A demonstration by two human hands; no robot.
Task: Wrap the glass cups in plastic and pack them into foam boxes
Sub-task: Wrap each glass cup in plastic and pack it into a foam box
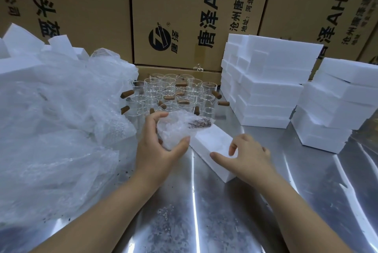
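A: Where are we with this one?

B: We have 1 wrapped cup (180, 130) in our left hand (161, 150), thumb and curled fingers closed round the bubble plastic, held just above the table (204, 211) at the far end of the foam box (206, 138). The brown handle shows through the wrap, so we judge the wrapping of this cup done.

A: And our right hand (249, 156)?

B: It grips the near end of that foam box, thumb along the side, bent fingers on top. The box lies flat and looks closed, so we have to open it before the cup goes in.

A: How much is left?

B: Most of it, we think. A crowd of bare glass cups (171, 93) stands at the back of the table, none in plastic. The plastic pile (51, 109) on our left is large, so we are not short of wrap.

A: What about the 2 stacks of foam boxes (266, 89) on our right?

B: All shut. We cannot tell whether they are packed or empty, so we cannot count finished boxes from here.

A: So we call it early?

B: Early to middle: 1 cup ready for boxing, many to wrap.
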